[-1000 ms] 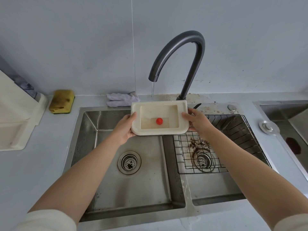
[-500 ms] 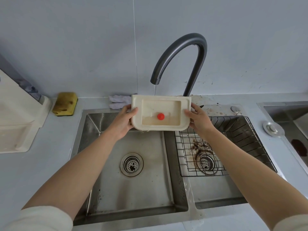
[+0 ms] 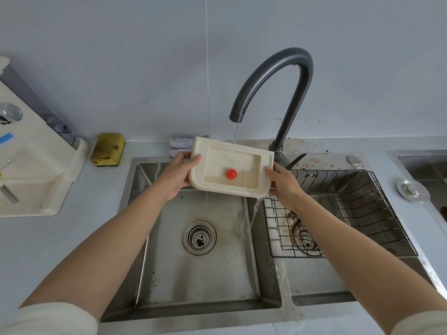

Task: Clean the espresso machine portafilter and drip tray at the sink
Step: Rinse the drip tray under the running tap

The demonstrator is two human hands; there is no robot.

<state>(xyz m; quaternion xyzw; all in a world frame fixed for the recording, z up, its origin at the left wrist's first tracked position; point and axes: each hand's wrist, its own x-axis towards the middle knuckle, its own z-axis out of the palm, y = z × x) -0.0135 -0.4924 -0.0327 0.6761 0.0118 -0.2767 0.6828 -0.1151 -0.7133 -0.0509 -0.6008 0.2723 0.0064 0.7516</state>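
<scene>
A cream drip tray [image 3: 251,189] with a red float [image 3: 231,174] in its recess is held over the left sink basin [image 3: 205,274], under the running dark faucet [image 3: 273,85]. My left hand [image 3: 179,176] grips its left edge, thumb on the rim. My right hand [image 3: 281,181] grips its right edge. The tray is tilted down to the right, and water pours off its lower right corner onto the divider between the basins. No portafilter is in view.
A wire rack [image 3: 338,213] with coffee stains sits in the right basin. A yellow sponge [image 3: 108,149] and a grey cloth [image 3: 179,144] lie on the back counter. A cream espresso machine [image 3: 31,170] stands at left. A drain plug [image 3: 412,191] rests at right.
The tray went from level to tilted down on its right side, and water now spills from its lower right corner. Both hands keep their hold.
</scene>
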